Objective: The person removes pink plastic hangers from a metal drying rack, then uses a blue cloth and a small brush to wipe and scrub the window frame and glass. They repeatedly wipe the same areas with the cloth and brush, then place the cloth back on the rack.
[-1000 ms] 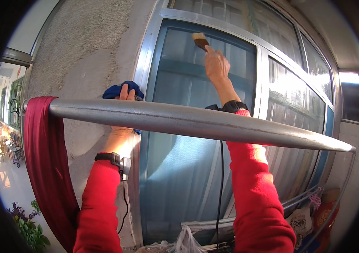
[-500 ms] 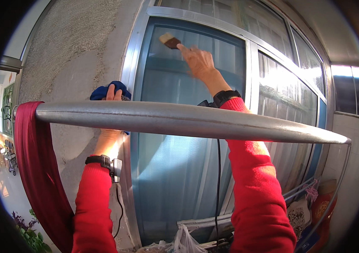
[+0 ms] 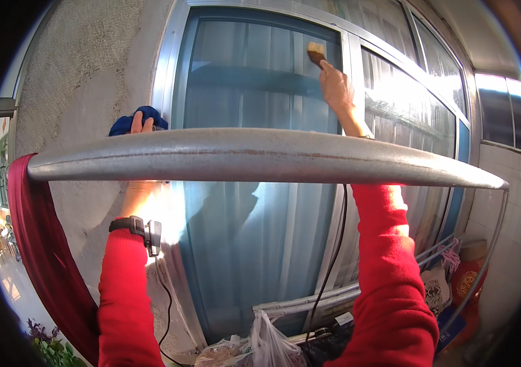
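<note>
The right hand (image 3: 336, 87) has its grip closed around a small wooden-handled brush (image 3: 316, 52), pressed high on the blue-tinted glass window pane (image 3: 254, 92). The left hand (image 3: 139, 131) clutches a crumpled dark blue cloth (image 3: 132, 121) against the aluminium window frame (image 3: 165, 79), behind a grey metal rail (image 3: 260, 156) draped with red fabric (image 3: 40, 244) at far left.

Home balcony, outdoors. Shown by: curtained window (image 3: 260, 92) set in a rendered wall (image 3: 89, 79), metal rail (image 3: 260, 156), red cloth (image 3: 40, 244) hung over it, bags (image 3: 260, 342) heaped below.

A metal rail (image 3: 260, 156) crosses before the window (image 3: 254, 183); cloth (image 3: 135, 120) left, brush (image 3: 316, 52) right, bags (image 3: 260, 342) below.
</note>
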`<action>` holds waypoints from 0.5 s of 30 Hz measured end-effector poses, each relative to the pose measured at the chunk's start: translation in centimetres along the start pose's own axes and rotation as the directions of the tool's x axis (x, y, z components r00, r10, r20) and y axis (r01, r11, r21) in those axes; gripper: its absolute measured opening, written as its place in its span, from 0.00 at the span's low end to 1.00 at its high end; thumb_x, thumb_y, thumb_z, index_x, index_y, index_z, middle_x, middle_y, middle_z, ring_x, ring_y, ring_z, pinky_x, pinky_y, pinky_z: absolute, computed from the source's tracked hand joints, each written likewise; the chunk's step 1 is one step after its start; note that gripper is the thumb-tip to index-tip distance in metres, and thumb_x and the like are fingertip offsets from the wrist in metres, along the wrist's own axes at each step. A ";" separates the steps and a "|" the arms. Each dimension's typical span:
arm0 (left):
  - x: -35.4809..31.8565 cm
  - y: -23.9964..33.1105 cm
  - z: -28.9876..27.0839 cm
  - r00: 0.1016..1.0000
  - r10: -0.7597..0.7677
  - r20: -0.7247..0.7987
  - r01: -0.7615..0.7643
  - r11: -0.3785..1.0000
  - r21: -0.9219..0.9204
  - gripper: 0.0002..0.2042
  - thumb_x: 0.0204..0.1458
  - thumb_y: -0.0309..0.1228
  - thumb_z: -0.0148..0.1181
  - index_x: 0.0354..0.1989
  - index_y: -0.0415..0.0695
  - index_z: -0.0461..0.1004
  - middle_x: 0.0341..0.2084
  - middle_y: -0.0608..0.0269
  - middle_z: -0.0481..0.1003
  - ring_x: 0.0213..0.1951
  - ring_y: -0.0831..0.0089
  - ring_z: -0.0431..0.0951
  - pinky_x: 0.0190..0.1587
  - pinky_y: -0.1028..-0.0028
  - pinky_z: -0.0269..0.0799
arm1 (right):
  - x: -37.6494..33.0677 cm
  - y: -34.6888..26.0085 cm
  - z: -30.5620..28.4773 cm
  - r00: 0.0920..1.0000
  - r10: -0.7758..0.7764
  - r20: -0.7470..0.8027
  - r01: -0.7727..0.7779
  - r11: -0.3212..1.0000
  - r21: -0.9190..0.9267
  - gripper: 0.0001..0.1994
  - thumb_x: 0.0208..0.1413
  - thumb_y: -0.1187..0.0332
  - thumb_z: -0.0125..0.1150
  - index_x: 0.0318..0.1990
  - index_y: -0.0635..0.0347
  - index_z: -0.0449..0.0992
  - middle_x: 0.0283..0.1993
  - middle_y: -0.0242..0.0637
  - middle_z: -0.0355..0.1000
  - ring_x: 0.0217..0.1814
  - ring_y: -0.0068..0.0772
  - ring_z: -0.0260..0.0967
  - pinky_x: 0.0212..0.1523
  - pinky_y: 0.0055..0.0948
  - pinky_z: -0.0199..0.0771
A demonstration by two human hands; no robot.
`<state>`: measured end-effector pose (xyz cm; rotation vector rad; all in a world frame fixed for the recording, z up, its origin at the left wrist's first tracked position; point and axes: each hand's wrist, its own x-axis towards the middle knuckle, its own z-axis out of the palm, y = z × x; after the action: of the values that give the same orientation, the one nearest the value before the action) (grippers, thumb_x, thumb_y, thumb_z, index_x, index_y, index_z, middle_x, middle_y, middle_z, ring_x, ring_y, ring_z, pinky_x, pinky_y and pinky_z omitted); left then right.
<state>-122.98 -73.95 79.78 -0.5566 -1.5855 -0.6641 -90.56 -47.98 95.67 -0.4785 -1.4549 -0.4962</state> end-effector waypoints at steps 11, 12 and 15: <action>0.3 -1.8 3.3 0.841 0.186 -0.509 -0.232 0.972 -0.027 0.16 0.52 0.39 0.55 0.47 0.44 0.72 0.40 0.59 0.75 0.44 0.62 0.73 0.50 0.59 0.64 | -9.5 6.8 0.9 0.997 0.047 0.061 -0.053 0.994 0.099 0.13 0.58 0.65 0.56 0.50 0.55 0.73 0.34 0.36 0.73 0.33 0.28 0.71 0.32 0.29 0.75; 0.0 -1.8 3.0 0.861 0.179 -0.475 -0.219 0.975 -0.029 0.16 0.52 0.38 0.55 0.46 0.44 0.72 0.39 0.59 0.75 0.44 0.62 0.73 0.49 0.59 0.64 | -11.1 7.1 0.6 0.991 -0.042 0.127 0.026 0.992 0.122 0.13 0.58 0.64 0.56 0.49 0.55 0.73 0.34 0.36 0.73 0.32 0.28 0.71 0.31 0.28 0.74; -0.4 -1.8 2.2 0.881 0.182 -0.436 -0.207 0.978 -0.011 0.14 0.51 0.37 0.56 0.43 0.44 0.73 0.36 0.59 0.75 0.42 0.61 0.74 0.47 0.59 0.65 | -12.2 8.0 0.4 0.989 -0.055 0.138 0.040 0.993 0.107 0.12 0.59 0.64 0.56 0.47 0.57 0.73 0.31 0.35 0.71 0.29 0.26 0.68 0.29 0.27 0.71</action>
<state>-125.75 -73.65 79.07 -0.5570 -1.0785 -0.6301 -86.84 -40.98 83.44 -0.4027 -1.6224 -0.4288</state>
